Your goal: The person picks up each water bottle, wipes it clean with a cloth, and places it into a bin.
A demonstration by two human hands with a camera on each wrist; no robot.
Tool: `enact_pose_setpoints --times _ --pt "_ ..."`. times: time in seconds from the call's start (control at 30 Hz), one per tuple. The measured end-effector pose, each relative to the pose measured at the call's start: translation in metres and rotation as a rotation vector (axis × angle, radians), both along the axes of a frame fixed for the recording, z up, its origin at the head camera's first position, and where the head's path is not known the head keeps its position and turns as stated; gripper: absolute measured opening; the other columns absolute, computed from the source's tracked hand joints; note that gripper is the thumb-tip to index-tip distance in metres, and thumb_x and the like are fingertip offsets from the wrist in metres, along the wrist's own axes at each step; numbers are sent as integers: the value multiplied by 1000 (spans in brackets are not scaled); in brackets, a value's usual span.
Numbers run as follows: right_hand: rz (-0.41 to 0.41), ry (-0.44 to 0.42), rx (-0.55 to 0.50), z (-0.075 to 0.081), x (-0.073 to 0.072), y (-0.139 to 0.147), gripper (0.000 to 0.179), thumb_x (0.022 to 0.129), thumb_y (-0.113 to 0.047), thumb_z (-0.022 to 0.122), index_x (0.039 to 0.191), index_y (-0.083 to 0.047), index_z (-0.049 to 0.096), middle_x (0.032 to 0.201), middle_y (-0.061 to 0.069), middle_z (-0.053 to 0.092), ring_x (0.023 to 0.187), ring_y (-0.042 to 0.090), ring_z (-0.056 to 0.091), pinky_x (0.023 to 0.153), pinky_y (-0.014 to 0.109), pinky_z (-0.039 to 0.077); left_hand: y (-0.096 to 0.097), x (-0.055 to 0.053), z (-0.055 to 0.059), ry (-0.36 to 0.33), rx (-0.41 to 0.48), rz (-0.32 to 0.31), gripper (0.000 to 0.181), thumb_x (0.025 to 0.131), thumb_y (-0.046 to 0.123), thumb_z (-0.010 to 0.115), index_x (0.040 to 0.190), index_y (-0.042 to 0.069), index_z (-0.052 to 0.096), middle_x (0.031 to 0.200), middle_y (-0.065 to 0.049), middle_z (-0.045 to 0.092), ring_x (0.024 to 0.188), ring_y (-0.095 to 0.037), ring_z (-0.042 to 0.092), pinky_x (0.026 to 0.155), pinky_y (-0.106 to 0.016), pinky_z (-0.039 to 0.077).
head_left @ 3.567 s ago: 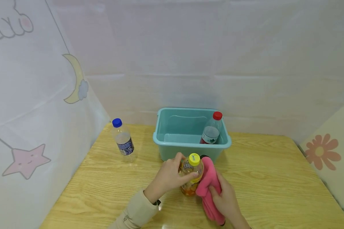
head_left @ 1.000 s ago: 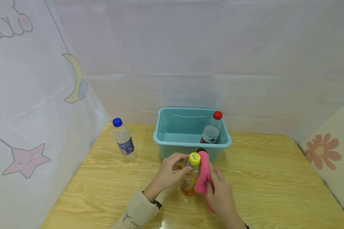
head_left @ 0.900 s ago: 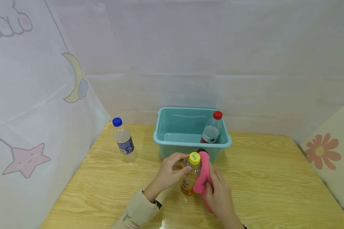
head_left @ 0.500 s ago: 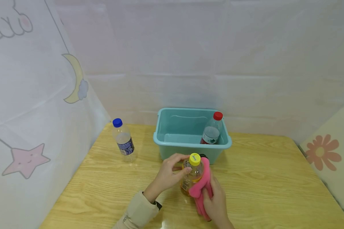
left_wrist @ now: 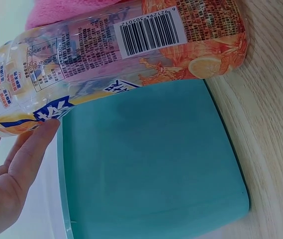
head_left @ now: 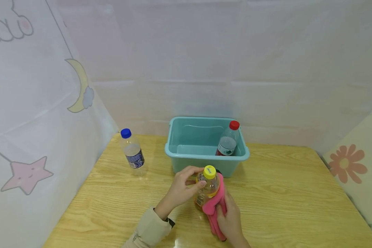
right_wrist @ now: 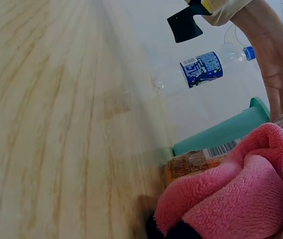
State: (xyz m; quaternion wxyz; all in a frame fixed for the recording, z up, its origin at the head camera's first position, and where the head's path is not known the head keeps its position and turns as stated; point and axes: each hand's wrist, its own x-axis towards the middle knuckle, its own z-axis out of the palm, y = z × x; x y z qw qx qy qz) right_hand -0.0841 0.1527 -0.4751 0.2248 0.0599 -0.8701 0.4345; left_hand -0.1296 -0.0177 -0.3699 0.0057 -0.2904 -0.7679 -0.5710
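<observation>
A clear plastic bottle point(head_left: 200, 199) with a yellow cap and printed label stands upright on the table, amber at its lower part. My left hand point(head_left: 181, 189) holds it by the upper part, thumb and fingers on either side. In the left wrist view the label and barcode of the bottle point(left_wrist: 96, 59) face the camera. My right hand point(head_left: 230, 220) grips a folded pink cloth point(head_left: 216, 206) with dark edging, pressed to the bottle's right side. The fuzzy cloth point(right_wrist: 231, 199) covers part of the bottle in the right wrist view.
Just behind the hands stands a light blue plastic bin point(head_left: 204, 162), holding a red-capped bottle point(head_left: 227, 143) at its right end. A blue-capped bottle point(head_left: 134, 155) stands at the left on the wooden table point(head_left: 282, 199). A white printed curtain point(head_left: 266, 69) hangs behind.
The right hand has drawn the pink cloth down and leftward across the bottle's near right side. The left hand keeps its hold; the bottle's label has turned since the earliest frame.
</observation>
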Motion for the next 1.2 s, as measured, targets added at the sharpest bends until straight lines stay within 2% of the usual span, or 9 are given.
enact_pose_setpoints --times 0.2,0.57,0.77,0.87,1.0,1.13,1.2 --pt "39 -92 38 -4 -2 4 52 75 17 57 125 7 47 109 22 58 99 36 57 78 50 49 0 -1 -1 -7 10 -1 32 86 4 61 116 -7 55 109 -19 56 102 -35 55 75 -27 52" --pt "65 -107 75 -9 -6 8 56 73 17 59 126 5 48 107 20 60 97 35 58 76 47 51 -1 -3 0 2 12 -10 30 85 2 62 113 -7 56 108 -20 56 100 -36 55 74 -29 53" --pt "63 -97 67 -10 -8 12 55 72 17 61 125 10 47 103 23 61 94 37 59 75 47 51 0 -4 0 4 4 19 28 83 3 65 108 -7 59 107 -19 58 97 -35 57 71 -28 54" --pt "49 -116 41 -10 -9 14 54 73 17 61 125 11 47 104 25 61 95 37 59 76 48 51 2 -10 -15 20 -3 48 30 82 7 67 109 -3 60 107 -16 58 97 -32 58 71 -26 54" --pt "33 -161 -2 -6 -10 16 59 75 15 59 130 9 42 112 26 57 101 37 56 81 48 49 5 -16 -37 96 -5 86 32 83 19 68 111 5 60 105 -8 59 95 -23 58 69 -24 53" --pt "24 -203 -56 4 -9 18 60 77 15 57 133 7 39 120 25 54 106 37 54 85 48 46 7 -12 -39 183 -4 127 35 84 30 65 110 7 61 100 -6 58 90 -20 59 67 -25 54" --pt "26 -187 -78 10 -9 19 60 76 16 56 133 7 39 121 26 53 107 36 53 86 49 46 7 -11 -39 210 -5 145 37 85 33 64 110 7 61 99 -7 58 88 -20 59 67 -25 54"
